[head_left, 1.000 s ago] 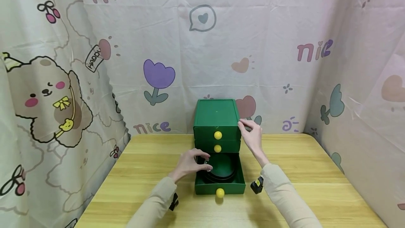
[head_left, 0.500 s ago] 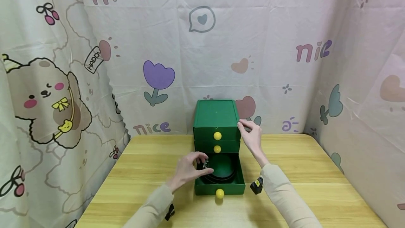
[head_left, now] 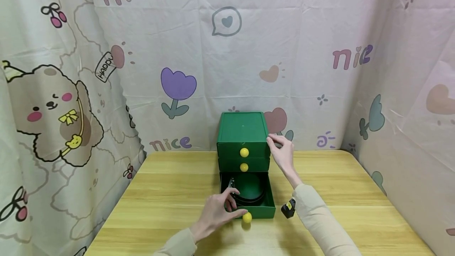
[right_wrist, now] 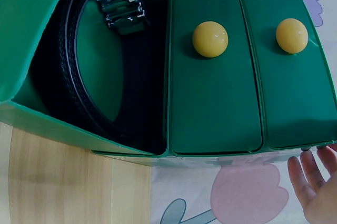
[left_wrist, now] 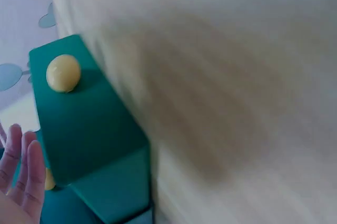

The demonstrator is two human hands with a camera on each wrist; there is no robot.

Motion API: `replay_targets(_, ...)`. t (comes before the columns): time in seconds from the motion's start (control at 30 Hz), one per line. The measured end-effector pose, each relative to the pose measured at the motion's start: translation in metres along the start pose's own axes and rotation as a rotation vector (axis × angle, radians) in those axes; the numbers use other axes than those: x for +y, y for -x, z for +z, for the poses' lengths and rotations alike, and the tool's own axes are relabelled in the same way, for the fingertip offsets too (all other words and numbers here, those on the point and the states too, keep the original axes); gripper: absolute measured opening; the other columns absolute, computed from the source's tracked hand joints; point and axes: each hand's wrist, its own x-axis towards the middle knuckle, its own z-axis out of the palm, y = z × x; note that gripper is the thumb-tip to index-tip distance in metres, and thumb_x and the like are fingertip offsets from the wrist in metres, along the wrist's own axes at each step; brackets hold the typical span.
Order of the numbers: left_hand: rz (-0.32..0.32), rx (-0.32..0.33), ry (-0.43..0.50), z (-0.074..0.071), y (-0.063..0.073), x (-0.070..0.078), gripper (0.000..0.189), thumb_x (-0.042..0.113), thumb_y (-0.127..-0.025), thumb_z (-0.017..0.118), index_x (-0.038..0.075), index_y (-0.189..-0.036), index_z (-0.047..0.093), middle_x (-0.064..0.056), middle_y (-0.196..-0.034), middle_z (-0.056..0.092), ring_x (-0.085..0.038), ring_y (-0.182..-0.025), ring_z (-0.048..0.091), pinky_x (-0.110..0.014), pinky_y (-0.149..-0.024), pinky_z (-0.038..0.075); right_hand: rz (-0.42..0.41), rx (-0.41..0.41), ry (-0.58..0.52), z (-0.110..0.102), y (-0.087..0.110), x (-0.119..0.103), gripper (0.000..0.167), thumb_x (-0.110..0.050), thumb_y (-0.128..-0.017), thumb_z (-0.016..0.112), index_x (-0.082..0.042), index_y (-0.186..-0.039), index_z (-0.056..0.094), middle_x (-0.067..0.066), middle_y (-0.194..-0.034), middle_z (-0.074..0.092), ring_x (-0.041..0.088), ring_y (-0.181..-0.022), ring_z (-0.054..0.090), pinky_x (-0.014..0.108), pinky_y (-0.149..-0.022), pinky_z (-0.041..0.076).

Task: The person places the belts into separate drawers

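Observation:
A coiled black belt (right_wrist: pixel 71 50) with a shiny metal buckle (right_wrist: pixel 124 6) lies in the pulled-out bottom drawer (head_left: pixel 264 211) of a green drawer cabinet (head_left: pixel 243 127). My left hand (head_left: pixel 217 210) is at the drawer's front left, thumb tip beside its yellow knob (head_left: pixel 247 217) and fingers over the front wall. Nothing is held in it; the left wrist view shows its fingers (left_wrist: pixel 32 174) extended. At the cabinet's upper right edge, my right hand (head_left: pixel 283 155) touches the side with its fingertips. The left hand covers part of the drawer's left side.
Two upper drawers with yellow knobs (head_left: pixel 244 152) are closed. The cabinet stands on a wooden table (head_left: pixel 170 181), close to a patterned cloth backdrop (head_left: pixel 227 74). More cloth hangs at both sides.
My left hand has left the belt's buckle, moving down and toward me to the drawer's front by the knob. The right hand stays at the cabinet's edge.

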Motion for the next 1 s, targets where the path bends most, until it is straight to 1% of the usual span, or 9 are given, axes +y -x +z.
replay_targets(0.1, -0.017, -0.043, 0.036, 0.004, 0.005, 0.001, 0.046, 0.032, -0.081, 0.085, 0.01, -0.114, 0.062, 0.006, -0.07, 0.073, 0.012, -0.058, 0.056, -0.005, -0.054, 0.046, 0.002, 0.002, -0.007, 0.0, 0.0, 0.001, 0.025, -0.002, -0.095, 0.065, 0.008, -0.117, 0.071, 0.028, -0.116, 0.071, 0.03, -0.1, 0.07, 0.004, -0.074, 0.051)
replay_targets(0.23, 0.001, -0.088, 0.033, 0.012, 0.011, 0.001, 0.041, 0.03, -0.086, 0.081, 0.007, -0.114, 0.061, 0.003, -0.071, 0.076, 0.011, -0.058, 0.06, -0.004, -0.055, 0.046, 0.002, 0.003, -0.003, 0.0, 0.0, 0.0, 0.025, -0.002, -0.096, 0.064, 0.009, -0.117, 0.071, 0.028, -0.116, 0.071, 0.035, -0.101, 0.07, 0.004, -0.073, 0.05)
replay_targets(0.33, 0.006, -0.123, -0.005, 0.018, 0.015, 0.001, 0.036, 0.03, -0.088, 0.079, 0.01, -0.113, 0.061, 0.002, -0.075, 0.077, 0.009, -0.062, 0.063, -0.004, -0.058, 0.048, -0.007, 0.002, -0.001, 0.001, 0.001, 0.0, 0.025, -0.002, -0.096, 0.064, 0.009, -0.117, 0.071, 0.028, -0.116, 0.071, 0.04, -0.103, 0.068, 0.004, -0.074, 0.05)
replay_targets(0.43, 0.014, -0.164, -0.07, 0.022, 0.018, 0.001, 0.032, 0.031, -0.09, 0.077, 0.013, -0.111, 0.062, 0.003, -0.079, 0.079, 0.006, -0.067, 0.068, -0.003, -0.062, 0.048, -0.014, 0.003, -0.003, 0.001, 0.0, 0.0, 0.025, -0.001, -0.096, 0.064, 0.009, -0.117, 0.071, 0.029, -0.116, 0.071, 0.04, -0.102, 0.069, 0.004, -0.074, 0.05)
replay_targets(0.57, 0.046, -0.208, -0.189, 0.026, 0.021, 0.0, 0.029, 0.036, -0.09, 0.075, 0.02, -0.111, 0.064, 0.005, -0.082, 0.08, 0.001, -0.068, 0.071, -0.001, -0.056, 0.038, -0.015, 0.007, -0.012, 0.0, -0.001, 0.001, 0.024, -0.001, -0.095, 0.065, 0.009, -0.116, 0.072, 0.028, -0.114, 0.072, 0.028, -0.097, 0.071, 0.005, -0.073, 0.051)
replay_targets(0.63, 0.049, -0.232, -0.217, 0.027, 0.022, -0.001, 0.028, 0.038, -0.091, 0.074, 0.023, -0.112, 0.064, 0.005, -0.084, 0.08, 0.0, -0.069, 0.071, -0.002, -0.054, 0.034, -0.014, 0.008, -0.019, 0.0, -0.001, 0.002, 0.024, -0.001, -0.095, 0.066, 0.008, -0.115, 0.072, 0.027, -0.114, 0.072, 0.023, -0.095, 0.071, 0.005, -0.073, 0.051)
replay_targets(0.7, 0.039, -0.256, -0.201, 0.028, 0.023, -0.001, 0.027, 0.038, -0.092, 0.073, 0.024, -0.113, 0.065, 0.005, -0.088, 0.08, 0.0, -0.07, 0.071, -0.003, -0.054, 0.035, -0.012, 0.006, -0.018, 0.0, -0.001, 0.002, 0.024, -0.002, -0.095, 0.066, 0.008, -0.116, 0.072, 0.027, -0.114, 0.072, 0.023, -0.095, 0.07, 0.005, -0.073, 0.051)
replay_targets(0.8, 0.013, -0.277, -0.154, 0.03, 0.023, -0.002, 0.026, 0.037, -0.093, 0.072, 0.024, -0.115, 0.066, 0.005, -0.093, 0.08, 0.002, -0.075, 0.07, -0.005, -0.058, 0.04, -0.007, 0.0, -0.016, 0.0, -0.001, 0.002, 0.025, -0.002, -0.095, 0.065, 0.008, -0.116, 0.072, 0.027, -0.115, 0.072, 0.03, -0.098, 0.07, 0.005, -0.073, 0.051)
replay_targets(1.0, -0.008, -0.258, -0.105, 0.033, 0.023, -0.002, 0.026, 0.033, -0.091, 0.075, 0.022, -0.114, 0.071, 0.006, -0.093, 0.08, 0.003, -0.078, 0.07, -0.007, -0.065, 0.045, -0.004, 0.002, -0.013, 0.0, -0.001, 0.002, 0.025, -0.003, -0.095, 0.065, 0.008, -0.117, 0.072, 0.026, -0.115, 0.072, 0.037, -0.1, 0.07, 0.005, -0.074, 0.051)
